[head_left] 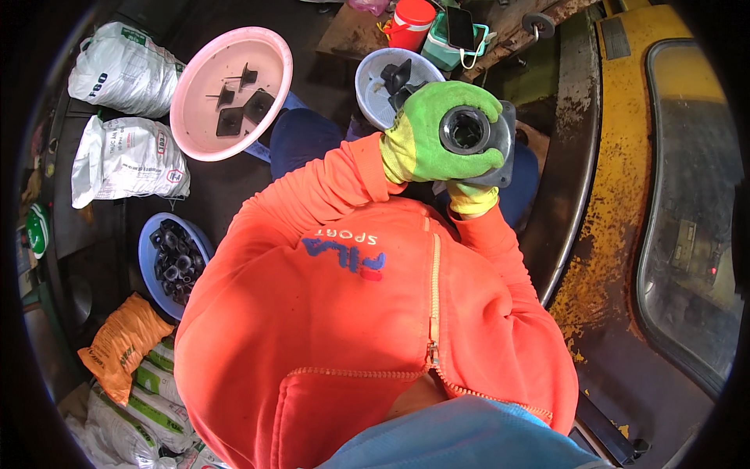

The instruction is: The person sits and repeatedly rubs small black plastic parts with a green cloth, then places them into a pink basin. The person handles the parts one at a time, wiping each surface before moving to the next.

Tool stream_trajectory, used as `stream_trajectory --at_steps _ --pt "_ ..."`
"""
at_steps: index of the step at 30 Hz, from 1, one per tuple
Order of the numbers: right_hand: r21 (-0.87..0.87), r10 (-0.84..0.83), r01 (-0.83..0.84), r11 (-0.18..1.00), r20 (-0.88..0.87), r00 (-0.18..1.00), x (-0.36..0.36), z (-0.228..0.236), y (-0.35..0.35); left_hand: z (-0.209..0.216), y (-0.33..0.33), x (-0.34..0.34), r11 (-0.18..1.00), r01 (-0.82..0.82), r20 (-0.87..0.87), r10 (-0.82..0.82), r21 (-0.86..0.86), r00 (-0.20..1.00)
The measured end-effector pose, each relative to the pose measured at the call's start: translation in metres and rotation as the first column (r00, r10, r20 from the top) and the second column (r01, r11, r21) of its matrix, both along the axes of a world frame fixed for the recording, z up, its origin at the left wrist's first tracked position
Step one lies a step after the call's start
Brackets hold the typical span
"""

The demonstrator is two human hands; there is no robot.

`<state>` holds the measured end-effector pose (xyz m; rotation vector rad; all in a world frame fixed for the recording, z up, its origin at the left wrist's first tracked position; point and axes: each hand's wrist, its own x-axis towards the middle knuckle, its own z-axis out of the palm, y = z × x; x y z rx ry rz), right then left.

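My left hand [445, 129], in a green and yellow work glove, is closed round the round neck of a black part with a square flange [506, 148]. The open, hollow end of the neck [465, 130] faces up between thumb and fingers. Behind and below the part is my right hand [473, 198]; only its yellow glove cuff and a bit of green show, and its fingers are hidden. Just beyond my left hand, a pale blue plastic basin [367, 92] holds black pieces [397, 76].
To the left, a pink basin [187, 102] holds several black square-based pieces; a blue basin [153, 270] is full of black round-mouthed parts. White sacks [129, 70] and an orange sack [123, 344] line the left. A red jug [410, 25] stands ahead; a rusty yellow machine [617, 227] borders the right.
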<state>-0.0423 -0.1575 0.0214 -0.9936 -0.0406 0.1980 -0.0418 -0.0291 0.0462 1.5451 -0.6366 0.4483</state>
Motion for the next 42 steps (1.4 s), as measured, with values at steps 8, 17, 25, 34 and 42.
stream_trajectory --at_steps 8,17,25,34,42 --pt "-0.770 0.573 0.209 0.602 0.600 0.558 -0.006 0.029 -0.018 0.001 0.020 0.005 0.948 0.317 0.034 -0.317 0.022 0.948" --pt "-0.825 0.706 0.270 0.496 0.564 0.427 -0.014 0.011 -0.032 -0.003 0.028 0.011 0.815 0.579 -0.035 -0.578 0.032 0.815" --pt "-0.806 0.671 0.127 0.578 0.558 0.488 -0.018 -0.007 -0.028 0.000 0.022 0.034 0.374 0.922 0.053 -0.927 0.101 0.370" --pt "-0.657 0.340 0.417 0.628 0.713 0.613 0.009 0.005 -0.015 -0.002 0.011 0.012 0.977 0.194 -0.108 -0.184 0.092 0.977" --pt "-0.623 0.165 0.327 0.710 0.600 0.783 -0.007 0.005 -0.005 -0.009 -0.004 0.002 0.996 -0.084 0.117 0.081 0.024 0.990"
